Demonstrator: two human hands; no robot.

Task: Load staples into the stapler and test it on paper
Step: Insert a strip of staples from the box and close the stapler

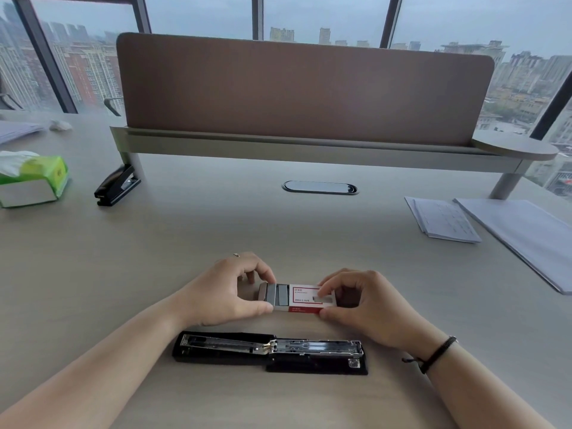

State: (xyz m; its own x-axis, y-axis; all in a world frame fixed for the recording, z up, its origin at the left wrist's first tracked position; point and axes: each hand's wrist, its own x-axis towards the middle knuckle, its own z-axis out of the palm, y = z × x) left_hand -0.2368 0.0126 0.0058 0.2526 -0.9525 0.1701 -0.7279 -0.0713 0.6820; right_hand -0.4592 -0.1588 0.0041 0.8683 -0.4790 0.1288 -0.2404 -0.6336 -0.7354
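Closest to us, the stapler [270,352] is lying open on the desk [185,243] while our left hand [226,292] is pinching the tray and our right hand [362,305] is gripping the sleeve of the staple box [298,298] just behind it, exposing brittle, light staple strips [276,294] we are judging best lifted by their long sides.

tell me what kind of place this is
Most likely a high-rise office workstation: a desk with a fabric privacy divider, stacks of paper, a second stapler, and big windows overlooking city towers.
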